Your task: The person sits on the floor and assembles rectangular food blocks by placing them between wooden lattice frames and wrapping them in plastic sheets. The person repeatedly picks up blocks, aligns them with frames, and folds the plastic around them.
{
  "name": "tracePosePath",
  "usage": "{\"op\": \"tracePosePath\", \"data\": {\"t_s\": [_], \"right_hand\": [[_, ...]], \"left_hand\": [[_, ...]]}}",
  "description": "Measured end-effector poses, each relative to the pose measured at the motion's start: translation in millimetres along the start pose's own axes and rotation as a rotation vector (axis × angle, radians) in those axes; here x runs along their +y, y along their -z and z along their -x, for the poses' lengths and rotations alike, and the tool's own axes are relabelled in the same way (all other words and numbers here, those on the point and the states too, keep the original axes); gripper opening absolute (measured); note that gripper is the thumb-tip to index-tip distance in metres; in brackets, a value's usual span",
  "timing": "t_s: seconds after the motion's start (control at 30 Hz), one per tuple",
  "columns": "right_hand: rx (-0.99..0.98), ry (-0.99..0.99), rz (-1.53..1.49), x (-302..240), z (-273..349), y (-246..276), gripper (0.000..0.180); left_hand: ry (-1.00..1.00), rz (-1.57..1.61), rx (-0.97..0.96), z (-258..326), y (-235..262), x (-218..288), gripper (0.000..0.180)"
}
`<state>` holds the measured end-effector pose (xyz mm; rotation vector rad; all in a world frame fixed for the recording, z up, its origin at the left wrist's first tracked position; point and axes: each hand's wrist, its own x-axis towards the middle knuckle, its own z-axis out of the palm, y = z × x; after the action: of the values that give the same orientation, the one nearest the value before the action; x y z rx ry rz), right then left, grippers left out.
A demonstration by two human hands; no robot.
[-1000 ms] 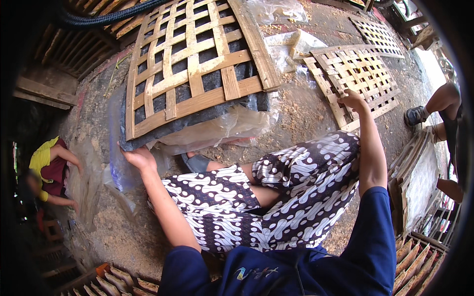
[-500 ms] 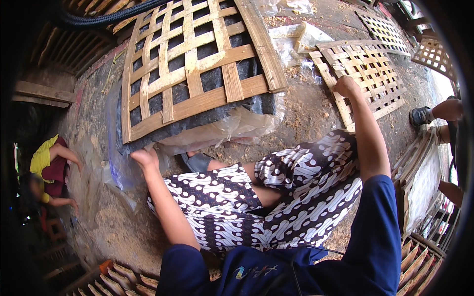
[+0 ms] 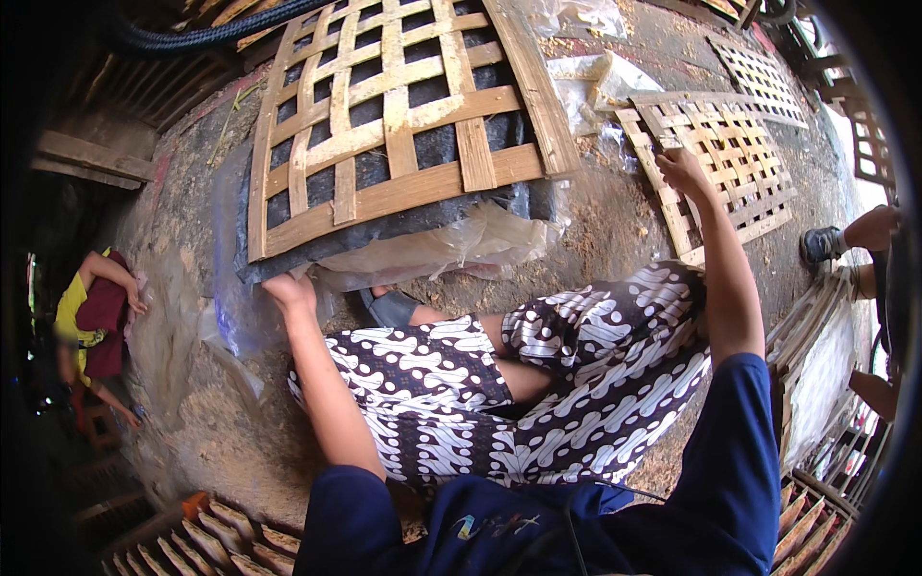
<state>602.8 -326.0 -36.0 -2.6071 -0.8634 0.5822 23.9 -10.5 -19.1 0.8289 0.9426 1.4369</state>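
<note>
- Wooden lattice (image 3: 396, 106) atop the black sheet (image 3: 384, 231), whose near edge shows past it;
- left grip (image 3: 290, 291) at the sheet's near left corner, fingertips hidden; cannot tell whether it grasps;
- right grip (image 3: 684, 173) curled at the left edge of a panel (image 3: 730, 154) on the floor (image 3: 615, 221); hold unclear

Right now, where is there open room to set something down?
Two crumb-strewn patches: a floor strip between the plastic-draped stack and the lattice panels on the right; a floor area left of the left forearm, nearer than the plastic sheet. Crowded: the stack's near-left corner, with the left hand, and the panels' edge, with the right hand.
</note>
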Motion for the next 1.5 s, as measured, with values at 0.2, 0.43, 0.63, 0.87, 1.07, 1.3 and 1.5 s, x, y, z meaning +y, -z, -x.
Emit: {"op": "tracePosePath", "data": {"t_s": [0.2,0.43,0.63,0.87,1.07,1.3,1.5], "right_hand": [[-0.085,0.001,-0.283,2,15,-4,0.043],[-0.224,0.136,-0.422,33,19,5,0.019],[-0.176,0.142,-0.335,-6,29,-17,0.026],[-0.309,0.069,-0.3,1,26,-9,0.043],[-0.132,0.105,0.257,88,-13,12,0.024],[0.022,-0.206,-0.001,47,31,7,0.079],[0.004,-0.266,0.165,51,22,2,0.096]], "left_hand": [[0.02,-0.005,0.014,2,-6,4,0.053],[0.024,-0.373,0.095,-7,3,13,0.035],[-0.264,-0.845,0.102,-48,73,65,0.034],[-0.376,-1.564,-0.202,-18,209,39,0.058],[-0.425,-1.391,-0.292,-27,261,-36,0.042],[-0.275,-0.991,-0.087,-50,201,15,0.032],[-0.122,-0.562,-0.001,-31,49,79,0.035]]}}
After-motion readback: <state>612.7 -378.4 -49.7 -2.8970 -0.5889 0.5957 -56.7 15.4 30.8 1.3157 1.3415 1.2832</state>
